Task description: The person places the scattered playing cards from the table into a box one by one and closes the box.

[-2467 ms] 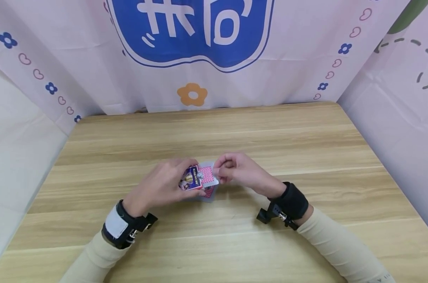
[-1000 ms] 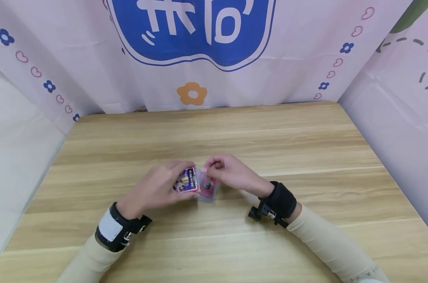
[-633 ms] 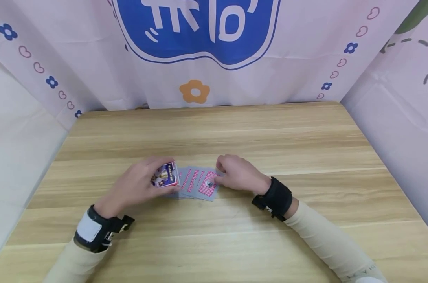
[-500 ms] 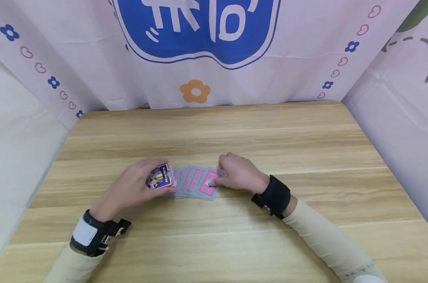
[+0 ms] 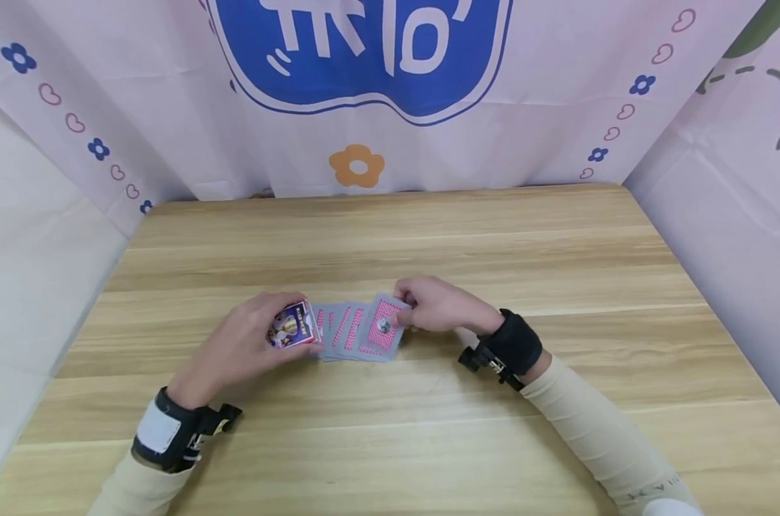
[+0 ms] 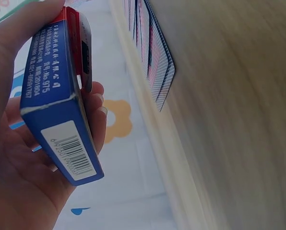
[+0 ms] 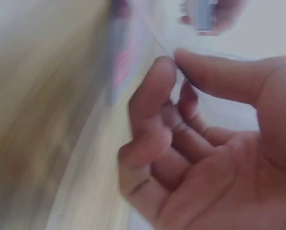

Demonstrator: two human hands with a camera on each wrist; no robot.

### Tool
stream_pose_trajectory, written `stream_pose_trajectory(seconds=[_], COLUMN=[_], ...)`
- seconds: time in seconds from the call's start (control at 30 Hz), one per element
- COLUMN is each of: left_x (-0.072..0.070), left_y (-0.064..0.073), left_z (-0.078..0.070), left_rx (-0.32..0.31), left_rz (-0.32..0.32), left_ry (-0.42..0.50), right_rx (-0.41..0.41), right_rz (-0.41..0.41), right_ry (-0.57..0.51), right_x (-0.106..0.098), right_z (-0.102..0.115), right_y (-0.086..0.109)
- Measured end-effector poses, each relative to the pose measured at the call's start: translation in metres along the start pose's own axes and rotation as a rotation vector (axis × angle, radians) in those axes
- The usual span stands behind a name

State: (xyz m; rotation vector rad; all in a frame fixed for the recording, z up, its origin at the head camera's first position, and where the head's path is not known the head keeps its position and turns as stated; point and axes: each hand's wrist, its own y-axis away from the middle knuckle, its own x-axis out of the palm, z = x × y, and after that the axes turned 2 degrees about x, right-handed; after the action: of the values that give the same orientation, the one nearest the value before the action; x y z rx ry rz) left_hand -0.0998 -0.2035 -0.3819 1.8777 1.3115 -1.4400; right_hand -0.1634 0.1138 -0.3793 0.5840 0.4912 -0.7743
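Note:
My left hand point(image 5: 244, 344) grips a blue and red playing card box point(image 5: 293, 325) between thumb and fingers. In the left wrist view the box point(image 6: 61, 100) turns its barcode end toward the camera, above the table. My right hand point(image 5: 444, 307) pinches the edge of a playing card point(image 5: 383, 324) with a pink checked back, tilted over the others. In the right wrist view, thumb and forefinger meet on that card's thin edge. Several more playing cards point(image 5: 341, 333) lie face down on the table in an overlapping row between the hands.
The wooden table point(image 5: 390, 444) stretches around the cards to a straight back edge. Behind it hangs a printed curtain point(image 5: 261, 154) with a blue emblem and an orange flower. White cloth point(image 5: 41, 236) covers the left side, and another cloth panel stands at the right.
The left hand has carried the box leftward, and a row of cards has come into view on the table. The right hand has lifted a card's edge at the row's right end.

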Motion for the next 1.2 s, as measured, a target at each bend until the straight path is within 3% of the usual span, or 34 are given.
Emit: stream_pose_trajectory(seconds=[0.13, 0.33, 0.63, 1.0, 1.2], left_x=[-0.002, -0.005, -0.002, 0.0, 0.001], left_y=[0.0, 0.0, -0.004, 0.0, 0.001], left_z=[-0.002, -0.004, -0.007, -0.007, -0.008], left_rx=[-0.002, 0.0, 0.034, 0.043, 0.064], left_rz=[-0.004, -0.003, -0.019, -0.033, -0.051], left_ry=[-0.003, 0.009, 0.001, -0.014, -0.022], right_rx=[-0.037, -0.018, -0.024, -0.043, -0.046], right_rz=[-0.005, -0.079, -0.118, -0.22, -0.161], right_ry=[-0.217, -0.345, -0.442, -0.44, -0.489], right_x=[-0.004, 0.002, 0.018, 0.04, 0.055], right_z=[0.01, 0.027, 0.039, 0.046, 0.052], right_y=[-0.002, -0.008, -0.017, -0.013, -0.012])
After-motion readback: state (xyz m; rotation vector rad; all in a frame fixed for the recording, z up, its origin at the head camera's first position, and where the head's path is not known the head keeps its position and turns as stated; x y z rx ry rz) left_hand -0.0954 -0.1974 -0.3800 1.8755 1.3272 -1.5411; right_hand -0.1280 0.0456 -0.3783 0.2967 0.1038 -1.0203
